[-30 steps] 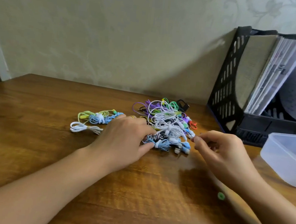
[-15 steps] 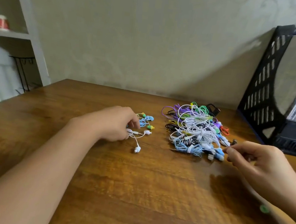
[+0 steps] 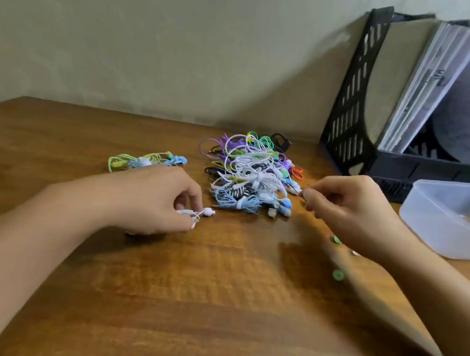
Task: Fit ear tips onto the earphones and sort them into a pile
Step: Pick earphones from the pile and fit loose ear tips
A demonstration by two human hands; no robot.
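A big tangle of coloured earphones [image 3: 253, 174] lies at the middle back of the wooden table [image 3: 186, 303]. A smaller pile of yellow and blue earphones [image 3: 142, 161] lies to its left. My left hand [image 3: 153, 201] pinches a white earphone set [image 3: 199, 213] just above the table, in front of the small pile. My right hand [image 3: 346, 207] is to the right of the big tangle, fingers curled, pinching something small at its fingertips that is too small to make out. Two green ear tips [image 3: 337, 274] [image 3: 336, 240] lie on the table below my right wrist.
A translucent plastic tub [image 3: 453, 218] stands at the right edge. Behind it a black file rack [image 3: 354, 103] holds papers against the wall. The wall runs along the table's back edge.
My left hand left the big tangle, reached to the small pile, and came back toward the middle holding the white earphone set. My right hand stayed by the tangle's right side.
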